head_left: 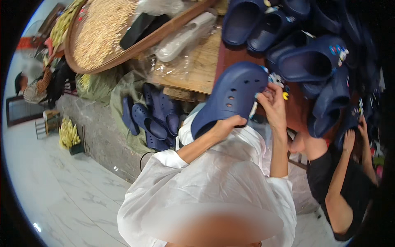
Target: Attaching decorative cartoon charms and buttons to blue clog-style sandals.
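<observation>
A navy blue clog (238, 88) with round holes in its upper is held up in front of my white shirt. My left hand (225, 126) grips it at the foot opening, thumb on top. My right hand (273, 105) is raised at the clog's right side, its fingers curled and drawn toward the thumb. What lies between those fingertips is too small to make out. Small colourful shoe charms, one white (276, 79) and one yellow (285, 95), show just beyond my right fingers; whether they are held or lie on the table cannot be told.
Many navy clogs (306, 64), some with charms, are heaped on the reddish table (296, 113). More clogs (150, 121) lie at left on green sacking. A round tray (70, 53) of pale kernels and a grey-white shoe (185, 37) are farther back. A black-clothed person (339, 185) works at right.
</observation>
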